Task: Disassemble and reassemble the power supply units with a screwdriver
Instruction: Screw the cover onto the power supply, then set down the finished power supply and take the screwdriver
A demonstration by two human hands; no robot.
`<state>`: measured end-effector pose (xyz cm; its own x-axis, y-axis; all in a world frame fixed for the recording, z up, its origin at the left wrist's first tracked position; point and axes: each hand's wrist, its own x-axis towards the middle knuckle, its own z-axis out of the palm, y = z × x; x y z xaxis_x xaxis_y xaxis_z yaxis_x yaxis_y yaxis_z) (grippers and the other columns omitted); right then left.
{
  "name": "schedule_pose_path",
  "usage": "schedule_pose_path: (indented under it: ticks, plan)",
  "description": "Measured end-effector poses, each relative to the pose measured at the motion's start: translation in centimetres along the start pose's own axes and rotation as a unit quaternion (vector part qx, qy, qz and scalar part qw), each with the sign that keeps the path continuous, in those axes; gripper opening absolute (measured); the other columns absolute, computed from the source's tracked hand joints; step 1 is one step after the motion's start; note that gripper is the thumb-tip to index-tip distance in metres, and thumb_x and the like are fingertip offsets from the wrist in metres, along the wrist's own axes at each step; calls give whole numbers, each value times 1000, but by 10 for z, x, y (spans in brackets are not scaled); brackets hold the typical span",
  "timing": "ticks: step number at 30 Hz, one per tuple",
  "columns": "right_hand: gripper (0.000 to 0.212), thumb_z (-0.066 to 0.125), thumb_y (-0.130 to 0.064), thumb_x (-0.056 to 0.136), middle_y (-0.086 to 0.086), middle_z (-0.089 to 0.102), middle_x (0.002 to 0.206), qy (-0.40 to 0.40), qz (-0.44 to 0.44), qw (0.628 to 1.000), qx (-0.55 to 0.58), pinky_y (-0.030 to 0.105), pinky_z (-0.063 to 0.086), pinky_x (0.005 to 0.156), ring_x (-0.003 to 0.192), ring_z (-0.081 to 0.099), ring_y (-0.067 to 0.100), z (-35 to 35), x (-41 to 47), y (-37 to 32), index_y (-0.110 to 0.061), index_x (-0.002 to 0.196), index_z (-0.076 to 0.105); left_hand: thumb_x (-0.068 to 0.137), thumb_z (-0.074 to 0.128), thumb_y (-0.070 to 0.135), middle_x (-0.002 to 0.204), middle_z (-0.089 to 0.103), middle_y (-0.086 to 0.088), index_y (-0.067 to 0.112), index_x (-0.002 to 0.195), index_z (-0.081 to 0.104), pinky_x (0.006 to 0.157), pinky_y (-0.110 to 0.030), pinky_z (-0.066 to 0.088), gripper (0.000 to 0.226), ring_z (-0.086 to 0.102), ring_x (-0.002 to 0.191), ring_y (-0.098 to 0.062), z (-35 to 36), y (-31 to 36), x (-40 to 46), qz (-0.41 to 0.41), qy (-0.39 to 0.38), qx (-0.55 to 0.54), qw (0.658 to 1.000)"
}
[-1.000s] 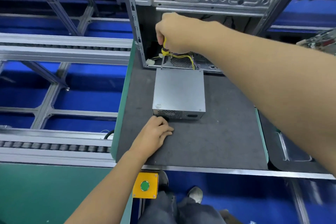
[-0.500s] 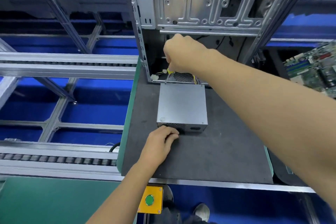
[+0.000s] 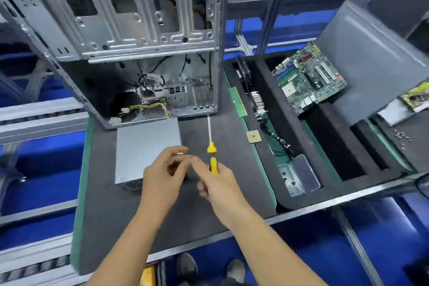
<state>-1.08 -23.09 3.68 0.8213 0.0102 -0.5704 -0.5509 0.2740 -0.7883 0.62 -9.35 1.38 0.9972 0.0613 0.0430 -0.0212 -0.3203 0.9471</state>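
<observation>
A grey metal power supply unit (image 3: 146, 146) lies on the dark mat, its yellow cables (image 3: 148, 107) trailing into the open computer case (image 3: 130, 53) behind it. My right hand (image 3: 216, 183) grips the yellow-and-black handle of a screwdriver (image 3: 211, 146), whose shaft points away toward the case's lower right corner. My left hand (image 3: 164, 169) hovers over the unit's near right corner, fingers curled with the fingertips close to my right hand's. Whether the left fingers pinch anything small is too blurred to tell.
A foam tray (image 3: 290, 202) on the right holds a motherboard (image 3: 308, 76), a memory stick (image 3: 238, 102), a CPU chip (image 3: 253, 136), a heatsink and a clear plastic box (image 3: 299, 174). A grey side panel (image 3: 371, 58) leans further right. Loose screws (image 3: 402, 136) lie at the far right. Conveyor rails run on the left.
My right hand has pulled back out of the case to the mat's middle with the screwdriver. My left hand has lifted off the mat to meet it. The view has swung right.
</observation>
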Motion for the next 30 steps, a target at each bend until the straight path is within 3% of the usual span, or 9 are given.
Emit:
schedule_pose_path:
  ticks: [2,4,9,13,17,21,24,27,30]
  plan:
    - [32,77,-20,84,8,59,76,20,-17,1000,13,35,57,70,69,62,16,-11,1,-5,-15,80,46,89,69,3,91,72,28,57,97,61,74,-16,51,55,68,89,1,16,2,-3,33,-34,52,998]
    - [32,74,-7,85,14,65,82,34,-21,999,9,38,60,78,75,67,20,-26,3,-12,-15,75,45,88,69,0,93,70,32,57,95,61,71,-9,48,58,67,90,6,30,3,-3,52,-54,77,994]
    - [32,73,-2,84,10,69,77,55,-9,998,-13,30,60,72,73,71,18,-68,13,-19,-15,76,45,86,70,-6,98,66,39,46,104,62,84,-4,46,56,66,96,11,60,5,0,94,-105,105,984]
    - [34,71,-1,86,1,66,61,53,-16,997,-54,27,55,67,66,69,17,-100,21,-24,-15,77,41,88,68,-9,108,69,25,17,121,70,94,-14,50,42,66,101,9,87,1,-5,130,-139,119,975]
    - [34,74,-7,84,5,68,68,81,-40,986,-140,36,57,70,68,71,21,-142,29,-33,-14,77,42,92,66,2,125,62,19,20,138,59,92,-5,44,49,62,106,11,106,-1,-13,112,-169,104,974]
    - [18,58,-17,93,10,63,76,255,-72,843,-468,44,53,69,71,60,32,-211,47,-34,-11,81,46,94,67,14,126,65,20,33,133,61,91,-15,49,43,61,112,4,97,-19,-8,34,-127,101,986]
    - [17,52,-20,99,8,54,85,242,-25,749,-616,36,45,61,71,51,31,-230,64,-20,-15,87,40,95,66,15,122,67,20,32,129,63,99,-21,49,38,62,111,3,85,-36,-9,-11,-127,115,985]
    - [22,63,-28,94,11,61,102,230,13,730,-644,35,45,66,90,60,36,-228,76,-4,-13,95,47,94,67,18,120,66,23,37,125,62,96,-10,46,37,60,110,7,81,-46,-13,-31,-123,118,985]
    - [44,60,-54,91,10,61,93,273,9,759,-591,37,46,67,88,61,35,-226,75,4,-11,90,47,93,68,22,120,66,26,35,124,65,97,-12,45,34,60,110,7,83,-51,-14,-39,-119,116,985]
